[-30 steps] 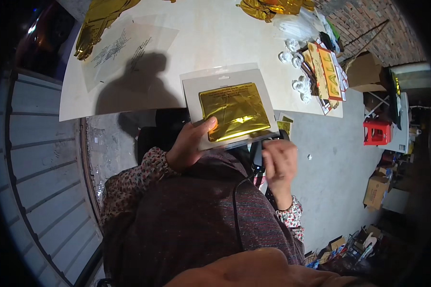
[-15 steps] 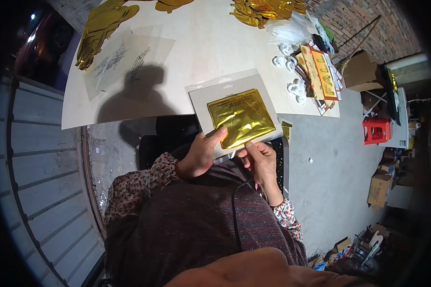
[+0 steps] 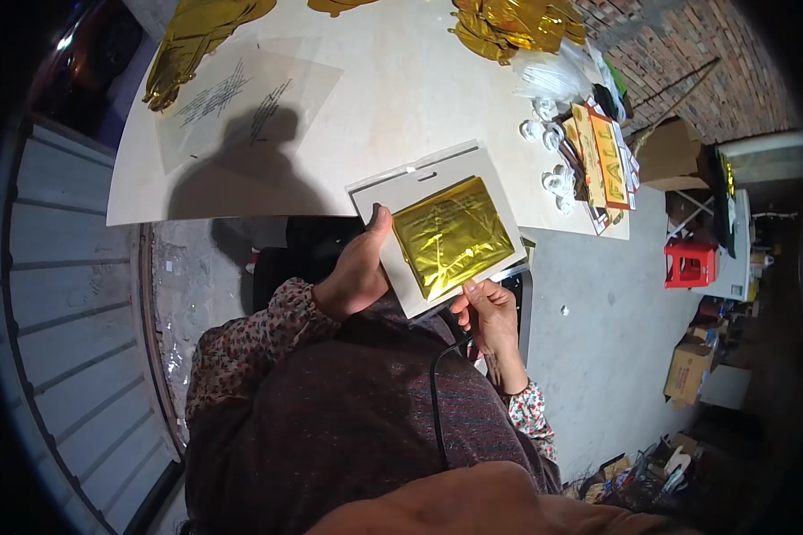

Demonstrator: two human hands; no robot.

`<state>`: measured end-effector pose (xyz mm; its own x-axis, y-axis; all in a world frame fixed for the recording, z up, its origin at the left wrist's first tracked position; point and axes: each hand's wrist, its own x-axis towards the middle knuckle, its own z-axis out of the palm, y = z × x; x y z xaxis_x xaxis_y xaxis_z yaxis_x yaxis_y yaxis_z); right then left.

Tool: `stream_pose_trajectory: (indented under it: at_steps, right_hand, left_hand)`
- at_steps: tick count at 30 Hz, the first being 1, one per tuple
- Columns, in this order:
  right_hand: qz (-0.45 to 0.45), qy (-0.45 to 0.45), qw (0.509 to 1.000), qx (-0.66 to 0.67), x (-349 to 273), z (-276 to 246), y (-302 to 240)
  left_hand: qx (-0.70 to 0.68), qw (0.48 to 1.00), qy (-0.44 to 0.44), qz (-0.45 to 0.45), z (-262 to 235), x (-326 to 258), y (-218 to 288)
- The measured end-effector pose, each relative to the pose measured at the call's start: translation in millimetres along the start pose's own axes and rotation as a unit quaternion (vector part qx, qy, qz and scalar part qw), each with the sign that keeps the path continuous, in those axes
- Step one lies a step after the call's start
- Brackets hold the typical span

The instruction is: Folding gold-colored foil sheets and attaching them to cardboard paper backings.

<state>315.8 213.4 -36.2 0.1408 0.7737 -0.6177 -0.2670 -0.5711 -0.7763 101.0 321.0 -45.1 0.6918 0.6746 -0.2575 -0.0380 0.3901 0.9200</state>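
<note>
A clear plastic packet with a white card backing [image 3: 393, 192] and a folded gold foil piece [image 3: 453, 236] inside is held over the near edge of a white table [image 3: 401, 98]. My left hand [image 3: 359, 267] grips the packet's left edge, thumb on top. Gripping the packet's lower edge just below the gold foil is my right hand [image 3: 484, 314], fingers curled. Both forearms wear floral sleeves.
On the table lie gold foil balloons [image 3: 192, 40] [image 3: 513, 20], a clear printed sheet [image 3: 241, 98], small white rolls [image 3: 553, 183] and flat orange packets [image 3: 602, 160]. A red stool [image 3: 690, 265] and cardboard boxes [image 3: 687, 374] stand on the concrete floor to the right. A corrugated shutter [image 3: 62, 294] runs along the left.
The packet has shifted right and tilted. My right hand rose from below and took hold of its lower edge. My left hand stayed on its left edge.
</note>
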Motion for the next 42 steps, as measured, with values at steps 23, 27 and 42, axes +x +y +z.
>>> stream_pose_trajectory:
  at_steps: [23,27,42]
  right_hand:
    - [-0.015,-0.177,0.961,-0.213,29,-63,-37]
    - [-0.028,-0.167,0.963,-0.209,26,-62,-31]
    - [-0.08,0.029,0.989,-0.119,25,-53,2]
  left_hand:
    - [0.072,0.985,0.145,-0.058,-41,-5,-36]
    - [-0.002,0.988,0.15,-0.032,-35,-11,-41]
    - [-0.279,0.937,0.16,-0.139,-12,-15,-22]
